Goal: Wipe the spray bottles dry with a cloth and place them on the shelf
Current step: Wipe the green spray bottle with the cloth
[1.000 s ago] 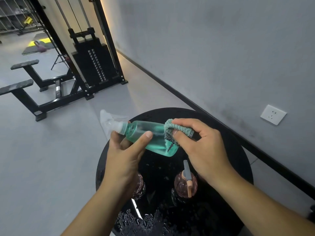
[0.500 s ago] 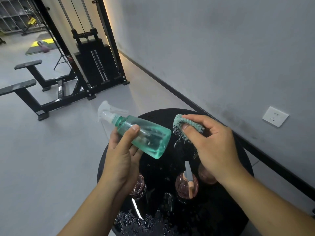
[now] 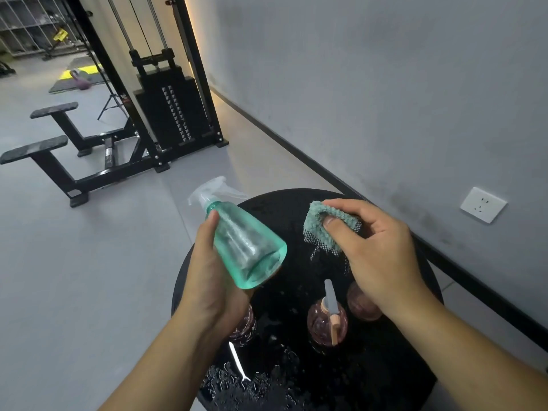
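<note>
Green spray bottle (image 3: 247, 247) in left hand (image 3: 212, 280) — nozzle up-left, base toward camera.

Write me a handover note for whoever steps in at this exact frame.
Left hand grips the green bottle, tilted, base toward the camera, above the table.
Right hand pinches the cloth, apart from the bottle.
Three pink bottles stand on the wet table; one is partly hidden by each hand.
Done: nothing shelved yet, as far as visible.
Left: finish wiping green bottle, shelve it, then the pink ones.
</note>
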`<state>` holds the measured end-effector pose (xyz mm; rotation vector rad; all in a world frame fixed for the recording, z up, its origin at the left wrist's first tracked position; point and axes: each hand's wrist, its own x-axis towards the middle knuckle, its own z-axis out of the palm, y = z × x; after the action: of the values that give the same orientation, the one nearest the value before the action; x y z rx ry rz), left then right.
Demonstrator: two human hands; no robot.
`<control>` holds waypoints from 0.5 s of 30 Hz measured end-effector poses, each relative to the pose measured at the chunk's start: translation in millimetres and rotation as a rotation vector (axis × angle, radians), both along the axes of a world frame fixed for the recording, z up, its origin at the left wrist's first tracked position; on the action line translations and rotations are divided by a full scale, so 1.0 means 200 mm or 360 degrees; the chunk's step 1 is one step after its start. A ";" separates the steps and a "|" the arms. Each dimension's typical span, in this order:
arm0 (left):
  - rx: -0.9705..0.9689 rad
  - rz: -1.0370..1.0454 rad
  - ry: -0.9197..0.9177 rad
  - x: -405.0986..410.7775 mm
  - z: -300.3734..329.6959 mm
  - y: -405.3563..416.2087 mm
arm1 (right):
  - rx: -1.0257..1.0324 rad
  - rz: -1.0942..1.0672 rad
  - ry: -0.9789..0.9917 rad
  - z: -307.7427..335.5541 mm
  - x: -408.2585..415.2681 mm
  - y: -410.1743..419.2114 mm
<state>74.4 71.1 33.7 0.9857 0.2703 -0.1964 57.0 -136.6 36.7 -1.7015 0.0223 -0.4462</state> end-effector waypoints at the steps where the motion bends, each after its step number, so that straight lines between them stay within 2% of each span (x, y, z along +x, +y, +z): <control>1: 0.0008 -0.0023 0.0004 0.00 -0.01 0.00 | 0.0004 -0.0011 0.0016 -0.01 0.00 0.00; 7: -0.0081 -0.0237 -0.0015 0.02 -0.06 0.03 | 0.0316 -0.0095 0.0191 -0.04 0.05 -0.01; 10: -0.0101 -0.0336 -0.0046 0.02 -0.05 0.04 | 0.0335 -0.0097 0.0192 -0.04 0.06 -0.02; 15: 0.0054 -0.0381 -0.0097 0.02 -0.05 0.02 | 0.0246 -0.0098 0.0159 -0.03 0.05 -0.02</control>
<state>78.5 75.8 23.5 1.0552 0.0995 -0.3803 66.4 -141.3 30.1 -1.5728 0.1777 -0.3947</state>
